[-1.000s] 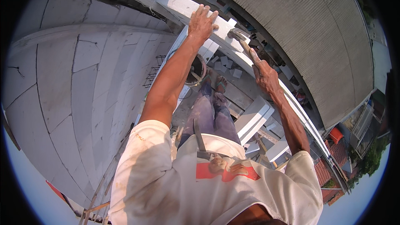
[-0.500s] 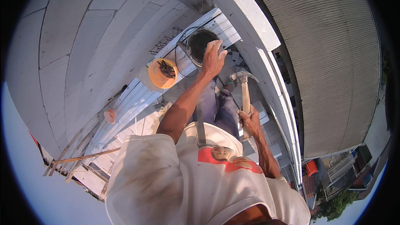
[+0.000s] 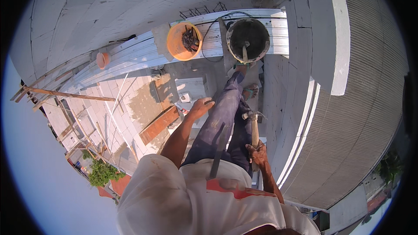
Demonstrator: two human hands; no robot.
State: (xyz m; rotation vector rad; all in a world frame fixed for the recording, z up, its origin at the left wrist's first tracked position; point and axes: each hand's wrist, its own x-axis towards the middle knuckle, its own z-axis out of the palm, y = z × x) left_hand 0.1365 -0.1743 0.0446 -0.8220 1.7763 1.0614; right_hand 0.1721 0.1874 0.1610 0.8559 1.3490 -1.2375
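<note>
In the head view, the right hand (image 3: 257, 154) grasps the pale wooden handle of a steel-headed claw hammer (image 3: 255, 132), its head beyond the fingers. The left hand (image 3: 200, 108) is released, fingers slightly bent; ahead of them stands a round orange plastic bucket (image 3: 175, 43). Bodyward of both, the off-white cloth shirt (image 3: 156, 191) bears a blurred red print (image 3: 237, 190).

Right hand (image 3: 258, 154) hid part of the hammer (image 3: 254, 131) handle. Dark pieces (image 3: 190, 39) in orange bucket (image 3: 173, 40) were too small to identify. Lower edge cut off shirt (image 3: 226, 204).
</note>
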